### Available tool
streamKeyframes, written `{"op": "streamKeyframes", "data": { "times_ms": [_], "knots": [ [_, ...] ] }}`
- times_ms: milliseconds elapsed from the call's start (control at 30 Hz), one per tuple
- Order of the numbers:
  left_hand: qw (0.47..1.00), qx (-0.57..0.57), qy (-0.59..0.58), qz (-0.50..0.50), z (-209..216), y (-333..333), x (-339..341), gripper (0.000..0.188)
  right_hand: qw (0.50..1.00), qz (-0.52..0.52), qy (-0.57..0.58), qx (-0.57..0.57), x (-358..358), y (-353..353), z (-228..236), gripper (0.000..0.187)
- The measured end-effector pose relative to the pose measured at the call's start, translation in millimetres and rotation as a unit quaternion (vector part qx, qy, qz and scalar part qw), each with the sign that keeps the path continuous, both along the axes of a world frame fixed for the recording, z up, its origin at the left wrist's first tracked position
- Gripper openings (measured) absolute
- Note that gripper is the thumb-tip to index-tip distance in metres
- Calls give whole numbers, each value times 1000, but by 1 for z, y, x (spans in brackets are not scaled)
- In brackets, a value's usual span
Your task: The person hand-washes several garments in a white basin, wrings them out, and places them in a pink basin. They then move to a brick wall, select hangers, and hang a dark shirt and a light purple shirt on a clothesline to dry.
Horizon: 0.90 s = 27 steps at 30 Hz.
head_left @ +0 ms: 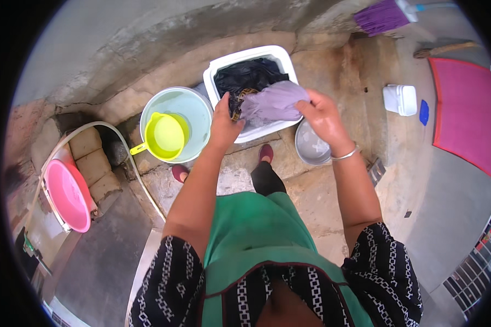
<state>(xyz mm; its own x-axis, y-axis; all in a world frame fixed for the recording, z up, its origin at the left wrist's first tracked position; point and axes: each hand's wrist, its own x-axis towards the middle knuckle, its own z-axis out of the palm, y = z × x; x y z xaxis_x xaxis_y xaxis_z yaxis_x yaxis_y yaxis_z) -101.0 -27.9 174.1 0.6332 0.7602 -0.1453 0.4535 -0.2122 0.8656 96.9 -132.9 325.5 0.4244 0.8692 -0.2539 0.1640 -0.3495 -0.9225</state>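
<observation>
Wet lilac cloth (pixel 273 102) is bunched over the near part of a white rectangular tub (pixel 282 128). My right hand (pixel 324 121) pinches its right end between thumb and fingers. My left hand (pixel 225 124) is at the tub's left front side, close to the cloth's left end. Its thumb and fingers are apart, and I see nothing held in it. Dark cloth (pixel 246 75) with a gold pattern lies inside the tub, partly covered by the lilac cloth.
A pale round basin (pixel 201 117) with a yellow-green handled dipper (pixel 166 136) stands left of the tub. A grey metal bowl (pixel 311 146) sits under my right forearm. Further out are a pink basin (pixel 68 195), a hose (pixel 130 147), a small white container (pixel 400 100) and a purple broom (pixel 381 17).
</observation>
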Motion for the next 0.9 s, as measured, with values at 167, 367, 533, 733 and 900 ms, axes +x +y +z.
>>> {"op": "streamKeyframes", "data": {
  "times_ms": [167,367,533,733,900],
  "knots": [
    [995,18,-27,-93,94,-2,40,117,993,17,26,116,-17,-8,175,19],
    [926,-286,-246,-1,170,5,103,48,978,55,-88,180,-12,-61,263,19],
    [758,-500,-408,97,248,-4,109,29,954,-181,178,161,15,-121,157,37],
    [873,-333,-352,61,266,-14,115,24,980,-127,-1,153,-2,-71,107,84],
    [972,151,-137,-113,298,-22,104,24,955,65,-260,126,24,-28,183,87]
  ]
}}
